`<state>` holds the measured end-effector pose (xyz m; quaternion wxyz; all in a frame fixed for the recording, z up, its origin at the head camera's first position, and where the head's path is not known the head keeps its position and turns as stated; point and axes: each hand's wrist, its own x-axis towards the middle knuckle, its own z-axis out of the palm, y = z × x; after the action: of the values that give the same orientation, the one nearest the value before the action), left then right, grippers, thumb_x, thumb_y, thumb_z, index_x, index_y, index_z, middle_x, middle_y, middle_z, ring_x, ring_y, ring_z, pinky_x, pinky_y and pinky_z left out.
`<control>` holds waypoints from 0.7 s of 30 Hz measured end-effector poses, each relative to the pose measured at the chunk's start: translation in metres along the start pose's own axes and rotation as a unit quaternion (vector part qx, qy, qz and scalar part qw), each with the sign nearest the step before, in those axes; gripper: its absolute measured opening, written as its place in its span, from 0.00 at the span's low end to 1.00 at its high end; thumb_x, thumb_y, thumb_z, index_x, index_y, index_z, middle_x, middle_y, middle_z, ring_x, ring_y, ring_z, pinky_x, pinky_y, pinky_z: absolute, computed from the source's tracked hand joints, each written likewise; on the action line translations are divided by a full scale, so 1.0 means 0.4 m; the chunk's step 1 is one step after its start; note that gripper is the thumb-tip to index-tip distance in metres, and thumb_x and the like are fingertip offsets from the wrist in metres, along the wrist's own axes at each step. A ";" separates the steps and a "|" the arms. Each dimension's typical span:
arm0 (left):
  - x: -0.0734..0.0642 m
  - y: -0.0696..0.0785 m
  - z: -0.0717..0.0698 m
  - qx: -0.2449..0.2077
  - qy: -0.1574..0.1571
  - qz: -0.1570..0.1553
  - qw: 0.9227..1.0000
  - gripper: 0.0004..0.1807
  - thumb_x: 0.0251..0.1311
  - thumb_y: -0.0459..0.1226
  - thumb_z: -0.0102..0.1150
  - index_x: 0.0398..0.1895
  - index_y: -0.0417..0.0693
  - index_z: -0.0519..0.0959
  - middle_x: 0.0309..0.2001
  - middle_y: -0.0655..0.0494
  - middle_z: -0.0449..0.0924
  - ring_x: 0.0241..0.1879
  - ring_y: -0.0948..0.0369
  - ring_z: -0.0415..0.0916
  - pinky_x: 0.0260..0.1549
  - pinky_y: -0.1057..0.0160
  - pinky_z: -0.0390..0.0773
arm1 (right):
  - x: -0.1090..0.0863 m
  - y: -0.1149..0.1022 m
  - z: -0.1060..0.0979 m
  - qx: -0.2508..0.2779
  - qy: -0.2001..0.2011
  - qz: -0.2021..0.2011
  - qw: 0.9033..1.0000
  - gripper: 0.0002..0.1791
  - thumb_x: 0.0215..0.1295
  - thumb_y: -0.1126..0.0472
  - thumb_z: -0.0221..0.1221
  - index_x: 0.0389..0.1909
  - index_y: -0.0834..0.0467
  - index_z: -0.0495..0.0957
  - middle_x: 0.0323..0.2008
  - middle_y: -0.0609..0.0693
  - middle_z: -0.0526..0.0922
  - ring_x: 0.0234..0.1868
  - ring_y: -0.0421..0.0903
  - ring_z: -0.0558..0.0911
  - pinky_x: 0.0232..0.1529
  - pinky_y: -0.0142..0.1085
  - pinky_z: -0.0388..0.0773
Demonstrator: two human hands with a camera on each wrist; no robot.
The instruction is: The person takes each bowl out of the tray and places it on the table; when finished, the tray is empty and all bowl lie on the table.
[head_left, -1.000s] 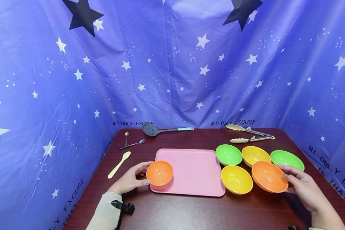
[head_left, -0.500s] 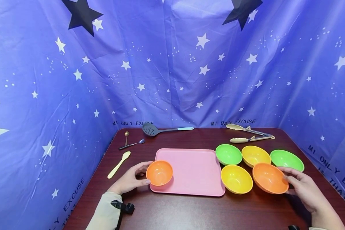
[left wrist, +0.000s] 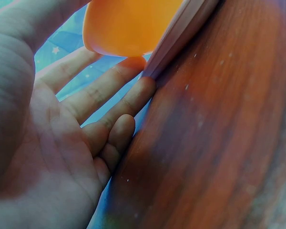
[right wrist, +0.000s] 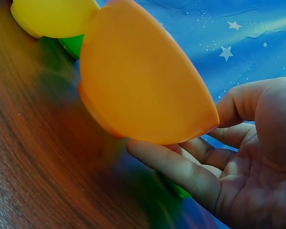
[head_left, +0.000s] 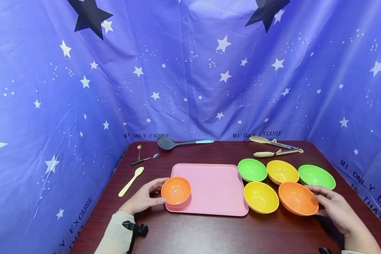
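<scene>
On the left part of a pink tray [head_left: 214, 190] sits a small orange bowl [head_left: 176, 190]. My left hand [head_left: 146, 197] holds it at its left side, thumb in front and fingers behind. In the left wrist view, fingertips [left wrist: 144, 86] reach the tray's edge under this bowl [left wrist: 128, 28]. At the right, my right hand [head_left: 336, 208] grips a larger orange bowl [head_left: 298, 198] by its right side, thumb near the rim. The right wrist view has this bowl [right wrist: 143, 81] tilted, a finger [right wrist: 171, 164] under its base.
Beside the larger orange bowl are yellow bowls [head_left: 261, 198] [head_left: 282, 172] and green bowls [head_left: 252, 170] [head_left: 317, 177]. Tongs [head_left: 277, 147] and a slotted ladle [head_left: 168, 143] lie at the back. A yellow spoon [head_left: 131, 181] and small spoons [head_left: 146, 159] [head_left: 139, 151] lie left.
My right hand's orange bowl has come slightly toward me and down, away from the yellow bowl behind it. The left hand and its bowl have stayed in place.
</scene>
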<state>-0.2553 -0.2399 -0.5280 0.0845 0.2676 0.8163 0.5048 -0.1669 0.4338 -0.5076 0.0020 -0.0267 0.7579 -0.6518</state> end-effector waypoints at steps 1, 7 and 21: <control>0.000 0.001 0.000 0.001 0.000 -0.001 1.000 0.39 0.63 0.40 0.75 0.76 0.62 0.69 0.60 0.60 0.82 0.57 0.56 0.79 0.57 0.57 0.77 | 0.000 0.000 0.001 -0.006 -0.001 0.004 1.000 0.21 0.81 0.70 0.49 0.56 0.46 0.85 0.45 0.34 0.85 0.41 0.37 0.86 0.33 0.44 0.87; -0.001 0.000 0.000 0.004 0.001 0.002 1.000 0.39 0.63 0.40 0.74 0.77 0.60 0.69 0.60 0.59 0.82 0.56 0.55 0.79 0.56 0.55 0.77 | -0.002 -0.002 0.005 -0.044 -0.004 0.024 0.999 0.19 0.82 0.68 0.48 0.57 0.48 0.85 0.42 0.37 0.85 0.41 0.38 0.86 0.35 0.44 0.87; -0.001 0.005 0.001 0.002 0.002 0.001 1.000 0.40 0.63 0.40 0.75 0.77 0.62 0.69 0.61 0.61 0.81 0.56 0.55 0.79 0.56 0.56 0.77 | -0.003 0.001 0.008 -0.066 -0.008 0.041 0.997 0.17 0.83 0.65 0.48 0.60 0.56 0.83 0.45 0.31 0.83 0.42 0.36 0.85 0.36 0.45 0.87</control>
<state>-0.2542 -0.2393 -0.5264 0.0814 0.2677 0.8172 0.5039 -0.1655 0.4309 -0.5086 0.0330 -0.0010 0.7997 -0.5995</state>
